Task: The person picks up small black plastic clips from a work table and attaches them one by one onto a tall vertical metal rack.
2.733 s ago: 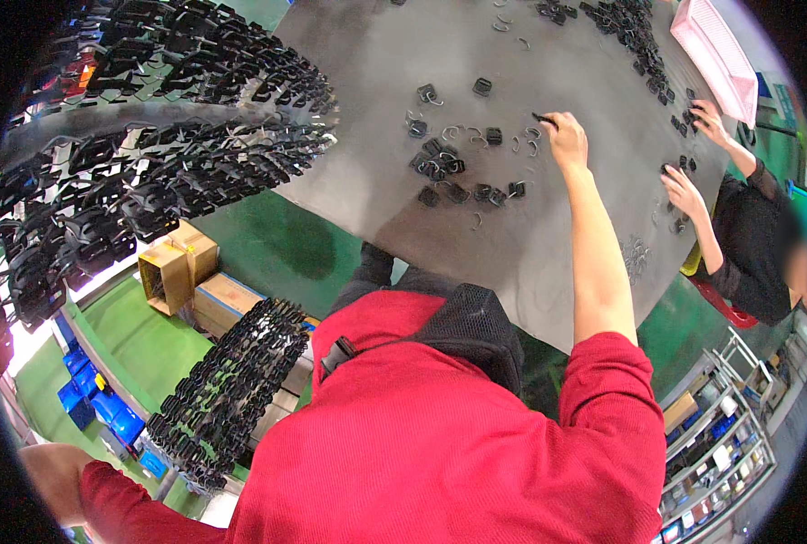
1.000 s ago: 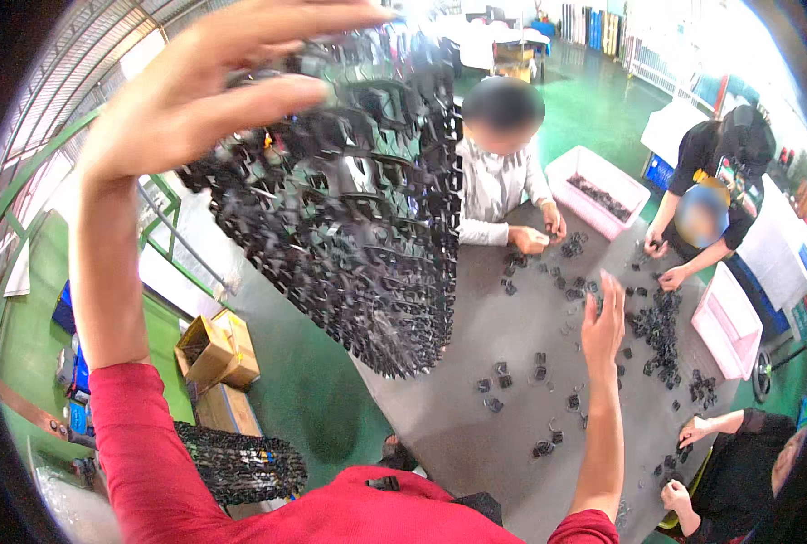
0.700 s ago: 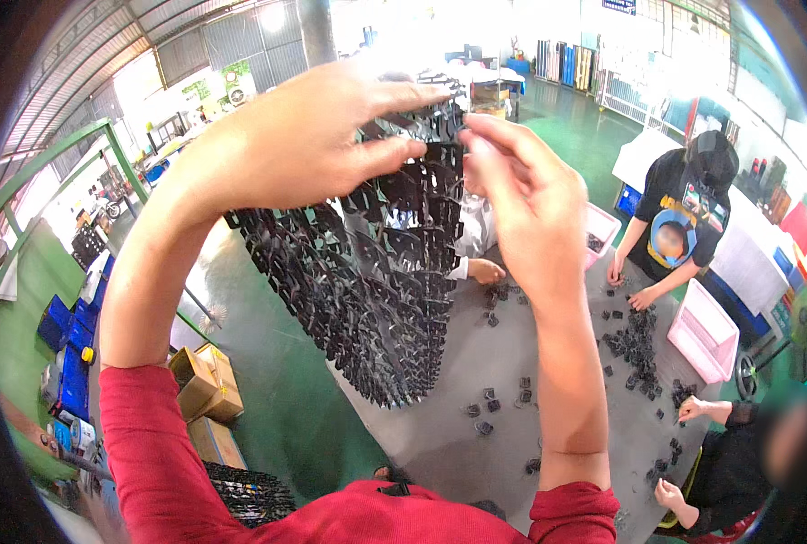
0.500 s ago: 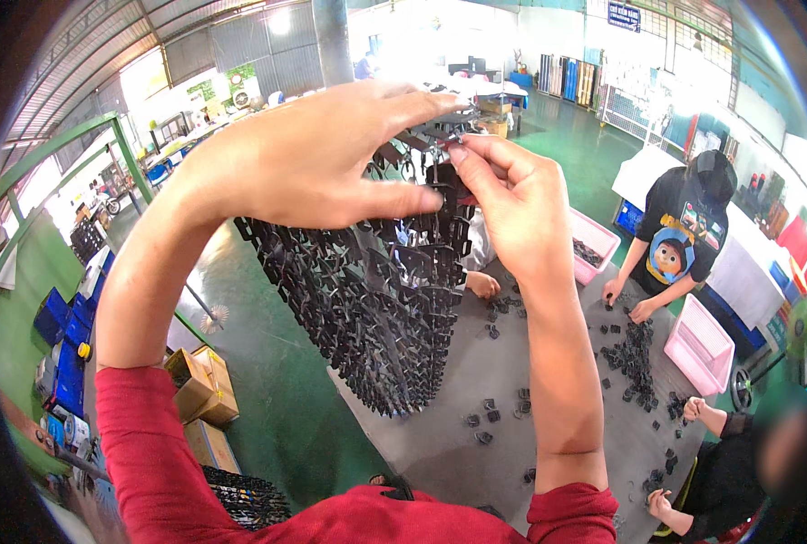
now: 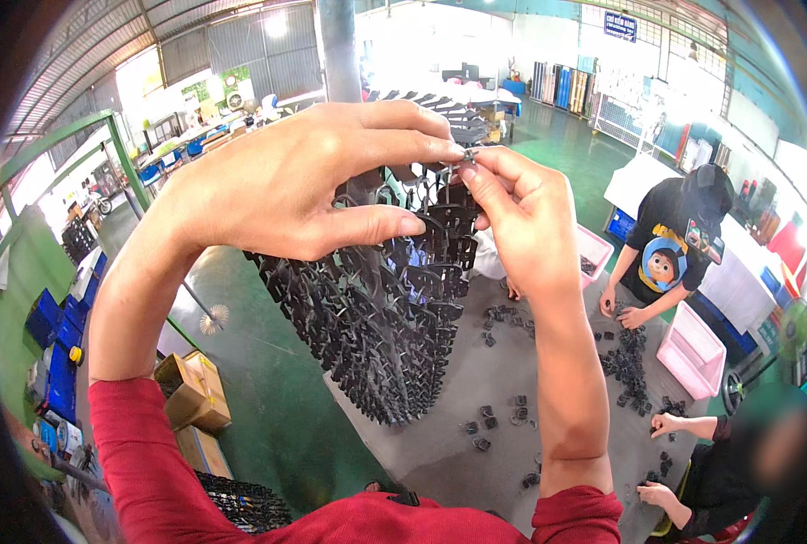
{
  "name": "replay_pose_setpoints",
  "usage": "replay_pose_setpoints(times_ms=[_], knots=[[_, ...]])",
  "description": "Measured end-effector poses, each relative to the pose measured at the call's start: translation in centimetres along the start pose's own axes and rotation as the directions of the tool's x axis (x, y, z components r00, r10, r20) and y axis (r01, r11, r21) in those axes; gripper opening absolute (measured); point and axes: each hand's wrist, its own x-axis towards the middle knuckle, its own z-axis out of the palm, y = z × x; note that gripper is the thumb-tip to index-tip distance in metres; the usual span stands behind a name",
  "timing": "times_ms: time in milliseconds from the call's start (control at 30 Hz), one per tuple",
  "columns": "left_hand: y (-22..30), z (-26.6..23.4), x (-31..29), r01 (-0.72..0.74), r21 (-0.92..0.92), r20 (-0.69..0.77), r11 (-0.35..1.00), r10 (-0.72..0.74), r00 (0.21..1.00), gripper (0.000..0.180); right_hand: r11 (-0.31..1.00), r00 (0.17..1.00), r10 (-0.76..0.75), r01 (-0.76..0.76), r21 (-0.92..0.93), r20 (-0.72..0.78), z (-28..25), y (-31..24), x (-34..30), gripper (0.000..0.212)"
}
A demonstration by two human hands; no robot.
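A tall hanging cluster of small black parts [image 5: 376, 335] fills the middle, its rows narrowing toward the bottom. Across its upper end reaches my left hand [image 5: 304, 181], fingers stretched out and thumb apart from them. The tip of one left finger comes close to my right fingertips; whether they touch I cannot tell. My right hand [image 5: 526, 213] is closed in a pinch at the top right of the cluster, on a small dark part [image 5: 467, 157] whose exact kind is too small to make out. The upper attachment of the cluster is partly hidden behind my hands.
Below right is a grey table [image 5: 403, 462] with loose black pieces [image 5: 626, 363] scattered over it. Two pink bins [image 5: 694, 349] stand by it. A person in a black shirt [image 5: 671, 245] and another person [image 5: 721, 462] handle pieces there. Cardboard boxes [image 5: 195, 390] stand at left.
My left fingers have shifted slightly, one fingertip now nearer my right pinch. My right hand has moved a little right and down, and the view has shifted slightly.
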Motion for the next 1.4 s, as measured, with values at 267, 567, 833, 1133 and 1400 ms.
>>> replay_pose_setpoints(times_ms=[267, 567, 833, 1133, 1400], knots=[[-0.6, 0.3, -0.2, -0.039, 0.028, -0.045, 0.999, 0.04, 0.998, 0.053, 1.0, 0.996, -0.022, 0.024, 0.02, -0.091, 0.8, 0.0, 0.0, 0.012], [-0.8, 0.4, 0.1, -0.062, 0.031, -0.042, 0.998, 0.063, 0.997, 0.052, 0.991, 0.991, 0.092, -0.1, 0.088, 0.098, -0.7, -0.4, 0.1, 0.012], [-0.8, 0.4, 0.6, -0.059, 0.048, -0.02, 0.997, 0.06, 0.998, 0.053, 0.94, 0.92, -0.007, -0.128, 0.317, 0.391, -2.4, 1.7, 1.4, 0.018], [-0.7, 0.6, 0.7, -0.054, -0.015, -0.022, 0.998, 0.054, 0.998, 0.053, 0.951, 0.981, 0.069, -0.119, 0.286, 0.18, -0.9, 0.6, 0.1, 0.016], [-1.1, 0.8, 0.6, -0.049, -0.002, -0.04, 0.999, 0.049, 0.998, 0.056, 0.985, 0.999, 0.029, -0.027, 0.171, -0.013, 0.3, 0.2, -0.4, 0.016]])
